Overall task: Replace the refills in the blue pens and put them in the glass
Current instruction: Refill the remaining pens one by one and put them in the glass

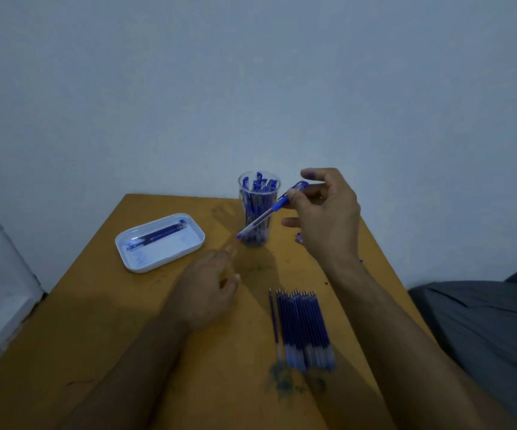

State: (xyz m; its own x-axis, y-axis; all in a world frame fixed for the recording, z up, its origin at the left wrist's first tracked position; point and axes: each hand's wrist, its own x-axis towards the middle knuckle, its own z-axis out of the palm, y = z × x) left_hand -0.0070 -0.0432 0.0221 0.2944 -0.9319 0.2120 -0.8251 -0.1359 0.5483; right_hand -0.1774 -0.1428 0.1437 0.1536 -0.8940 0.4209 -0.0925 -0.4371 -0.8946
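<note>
While the right hand point(322, 209) is pinching a blue pen point(269, 211) between thumb and fingers at its upper end, the pen is hanging aslant just right of centre frame, tip pointing down-left in front of the glass point(258, 209). The glass is standing at the far middle of the surface point(95, 321) and is already holding a dense cluster of blue pens, so a large share of the work is judged complete. The left hand point(210, 290) is hovering low over the surface below the pen's tip, fingers relaxed and slightly spread, holding nothing. In the lower centre, a tidy row of refills point(305, 328) is lying side by side, one point(274, 324) set slightly apart at its left. At left of centre, a white tray point(133, 259) is holding what appears to be two or so remaining pens point(158, 235). Whether the held pen has its new refill cannot be told. Remaining work is judged to be the tray pens and this one's deposit.
</note>
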